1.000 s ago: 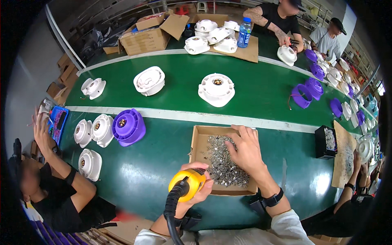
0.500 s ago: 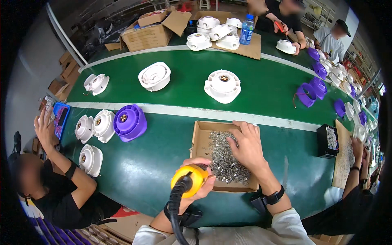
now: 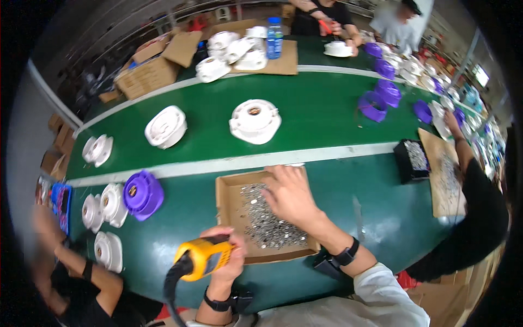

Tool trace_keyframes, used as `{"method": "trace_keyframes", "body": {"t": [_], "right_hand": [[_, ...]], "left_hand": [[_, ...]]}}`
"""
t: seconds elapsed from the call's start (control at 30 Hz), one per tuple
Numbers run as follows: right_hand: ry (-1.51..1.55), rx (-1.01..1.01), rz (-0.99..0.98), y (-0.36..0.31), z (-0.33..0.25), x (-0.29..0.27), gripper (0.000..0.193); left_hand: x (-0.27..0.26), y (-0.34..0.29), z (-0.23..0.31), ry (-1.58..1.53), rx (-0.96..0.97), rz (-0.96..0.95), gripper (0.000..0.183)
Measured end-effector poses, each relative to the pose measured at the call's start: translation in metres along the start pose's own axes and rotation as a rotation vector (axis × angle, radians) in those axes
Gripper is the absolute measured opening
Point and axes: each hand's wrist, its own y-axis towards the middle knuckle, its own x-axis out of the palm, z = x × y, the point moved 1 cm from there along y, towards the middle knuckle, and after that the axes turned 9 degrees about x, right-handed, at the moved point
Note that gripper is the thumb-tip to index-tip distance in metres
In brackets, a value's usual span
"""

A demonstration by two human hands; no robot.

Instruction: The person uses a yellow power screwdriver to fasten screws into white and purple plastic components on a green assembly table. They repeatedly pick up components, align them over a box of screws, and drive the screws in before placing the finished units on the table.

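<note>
My left hand (image 3: 231,261) is wrapped round a yellow electric screwdriver (image 3: 204,258) with a thick black cord at its back end. The tool is held at the near left corner of a shallow cardboard box (image 3: 229,197); its tip is hidden. Many small shiny metal pieces (image 3: 272,231), too small to name, lie loose in the box. Over the box's far right part is my right hand (image 3: 293,197), its thumb apart from its fingers and nothing visible between them. Its fingertips are near the far rim; whether they touch it I cannot tell.
White round housings (image 3: 255,121) and a purple housing (image 3: 143,195) stand across the green tables. A black bin (image 3: 411,162) of small metal parts sits at right beside a cardboard sheet (image 3: 436,185). Co-workers sit left, right and far; a water bottle (image 3: 274,39) stands at the back.
The whole view has shifted, moving the tables and box leftward in it. My left hand has tilted the screwdriver, so more of its side shows. My right hand remains over the box.
</note>
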Motion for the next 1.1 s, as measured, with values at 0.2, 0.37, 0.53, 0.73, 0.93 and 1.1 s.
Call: {"method": "trace_keyframes", "body": {"t": [0.2, 0.37, 0.53, 0.73, 0.93, 1.1], "right_hand": [[0.014, -0.025, 0.028, -0.001, 0.003, -0.005, 0.018], [0.074, -0.023, 0.063, -0.004, 0.006, -0.002, 0.017], [0.070, -0.033, 0.097, -0.006, 0.006, -0.001, 0.014], [0.053, -0.030, 0.076, -0.008, 0.009, -0.004, 0.014], [0.060, -0.041, 0.118, -0.008, 0.009, 0.000, 0.014], [0.028, -0.022, 0.061, -0.007, 0.009, -0.006, 0.015]], "left_hand": [[0.005, 0.001, -0.002, -0.107, 0.027, 0.075, 0.053], [0.008, 0.001, -0.003, -0.094, 0.067, 0.093, 0.054], [0.010, 0.004, 0.000, -0.074, 0.086, 0.091, 0.052], [0.013, 0.005, 0.000, -0.075, 0.086, 0.081, 0.048], [0.008, 0.004, -0.003, -0.088, 0.082, 0.063, 0.049], [0.012, 0.004, 0.000, -0.093, 0.081, 0.079, 0.051]]}}
